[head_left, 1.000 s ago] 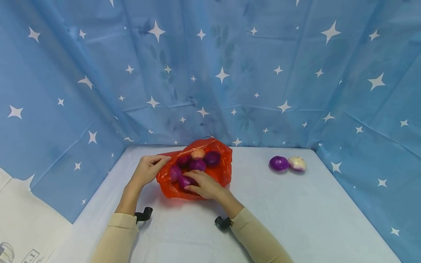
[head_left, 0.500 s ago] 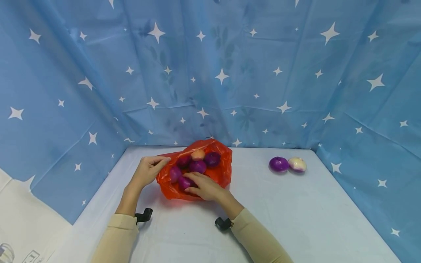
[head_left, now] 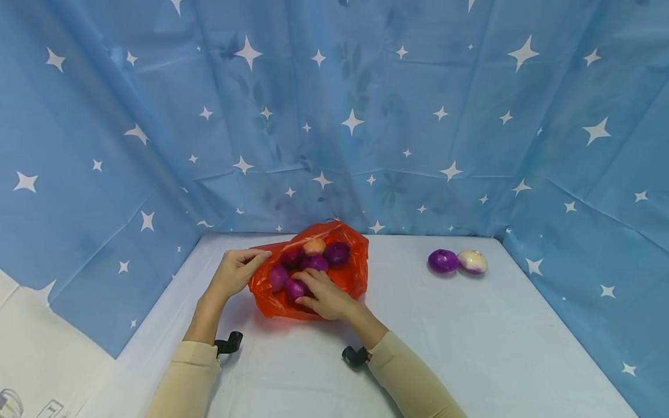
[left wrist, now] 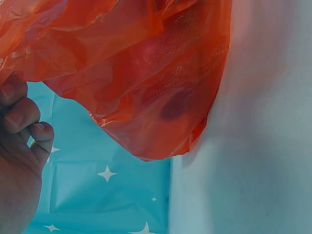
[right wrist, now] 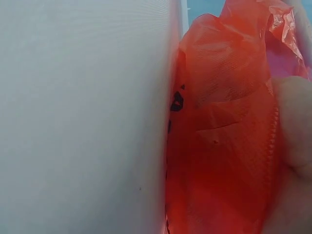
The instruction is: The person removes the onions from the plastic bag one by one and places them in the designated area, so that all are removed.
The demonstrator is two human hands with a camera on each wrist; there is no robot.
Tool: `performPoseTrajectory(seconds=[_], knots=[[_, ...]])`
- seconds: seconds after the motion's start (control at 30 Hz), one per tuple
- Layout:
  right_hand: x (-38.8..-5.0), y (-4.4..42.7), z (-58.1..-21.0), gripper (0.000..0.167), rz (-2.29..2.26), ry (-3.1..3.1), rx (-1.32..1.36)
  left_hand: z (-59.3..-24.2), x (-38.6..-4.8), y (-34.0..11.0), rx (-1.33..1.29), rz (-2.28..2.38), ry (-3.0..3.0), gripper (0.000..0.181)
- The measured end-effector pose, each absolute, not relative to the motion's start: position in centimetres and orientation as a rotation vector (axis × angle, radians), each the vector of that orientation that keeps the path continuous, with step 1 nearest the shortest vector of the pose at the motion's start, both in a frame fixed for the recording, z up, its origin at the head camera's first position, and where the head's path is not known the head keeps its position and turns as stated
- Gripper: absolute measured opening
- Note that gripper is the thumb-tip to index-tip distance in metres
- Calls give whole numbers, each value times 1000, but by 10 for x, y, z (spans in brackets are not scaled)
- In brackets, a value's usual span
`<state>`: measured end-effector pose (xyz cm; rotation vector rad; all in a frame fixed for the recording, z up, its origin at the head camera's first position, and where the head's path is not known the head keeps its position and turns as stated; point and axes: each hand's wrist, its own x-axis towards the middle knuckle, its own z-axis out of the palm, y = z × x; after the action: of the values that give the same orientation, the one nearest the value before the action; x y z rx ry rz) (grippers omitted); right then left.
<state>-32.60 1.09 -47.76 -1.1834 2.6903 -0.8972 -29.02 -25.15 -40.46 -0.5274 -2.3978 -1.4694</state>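
Note:
A red plastic bag lies open on the table with several purple onions and one pale orange-brown onion inside. My left hand pinches the bag's left rim between thumb and fingers; the left wrist view shows the bag's outside hanging from those fingers. Inside the bag mouth, my right hand curls its thumb and fingers round a purple onion near the front. The right wrist view shows the bag wall partly covering that hand, and its fingertips are hidden there.
On the right of the white table, a purple onion sits beside a white-and-purple one. A blue star-patterned curtain rises behind the table and on both sides.
The purple onion under my right hand has shifted slightly to the right, with the fingers following it. My left hand stays in place on the bag rim.

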Motion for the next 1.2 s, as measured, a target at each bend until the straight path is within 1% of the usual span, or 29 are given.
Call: performPoseTrajectory(seconds=[0.37, 0.57, 0.93, 1.2], knots=[[-325, 16, -469, 56, -878, 2628, -1288, -404, -289, -251, -508, -1456, -2406, 22], [-324, 22, -457, 56, -877, 2618, -1334, -425, -307, -262, -526, -1431, -2392, 21], [-325, 36, -444, 54, -901, 2657, -1292, -427, -310, -265, -531, -1411, -2377, 18], [-324, 50, -430, 57, -980, 2702, -1259, -427, -310, -264, -558, -1410, -2363, 18]])
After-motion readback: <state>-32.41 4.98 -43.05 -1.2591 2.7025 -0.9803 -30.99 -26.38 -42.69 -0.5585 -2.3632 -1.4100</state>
